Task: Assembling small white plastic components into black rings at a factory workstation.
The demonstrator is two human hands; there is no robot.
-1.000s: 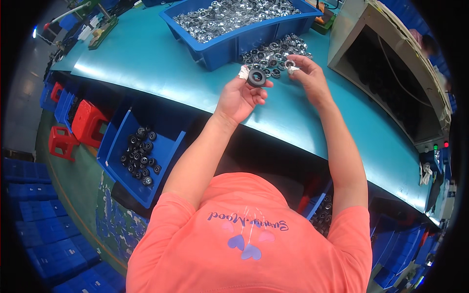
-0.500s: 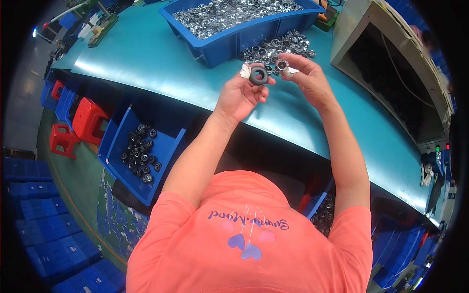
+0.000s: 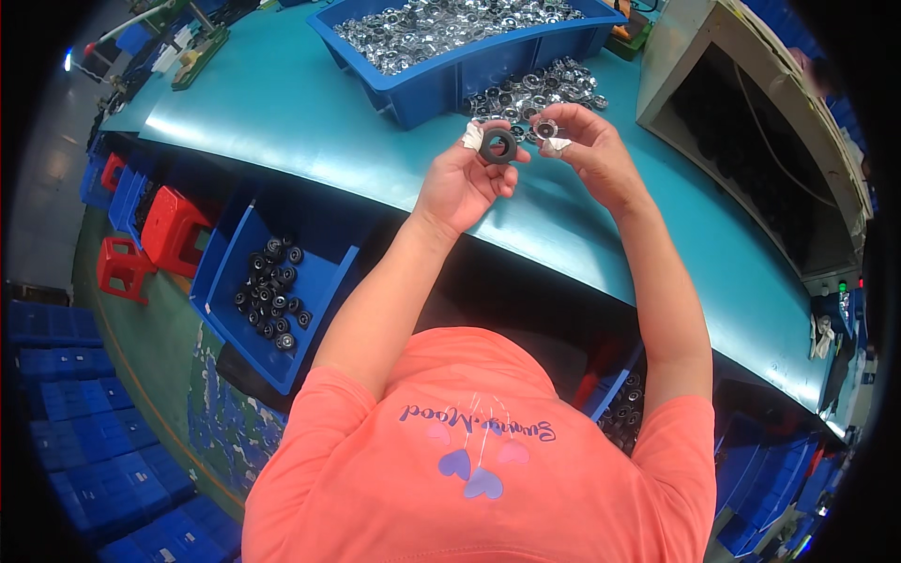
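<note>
Left hand (image 3: 465, 178) fingertips pinch black ring (image 3: 498, 145) | right hand (image 3: 587, 150) pinches small silver part (image 3: 545, 129), lifted off the loose pile (image 3: 535, 89) within 1 s, now beside the ring, apparently for fitting | above teal bench (image 3: 310, 113), near blue bin (image 3: 450, 70)

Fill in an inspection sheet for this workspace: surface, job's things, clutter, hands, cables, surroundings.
Surface: teal worktable, bare in front of the hands.
Job's things: black ring in the left hand; small silvery round part in the right hand; the two parts close together, contact unclear.
Clutter: loose pile of metal parts beside a blue bin of silvery parts.
Hands: both raised over the table edge, white wraps on some fingertips.
Cables: thin wire across the grey open box.
Surroundings: blue bin of black rings below the table, red stools, stacked blue crates.
</note>
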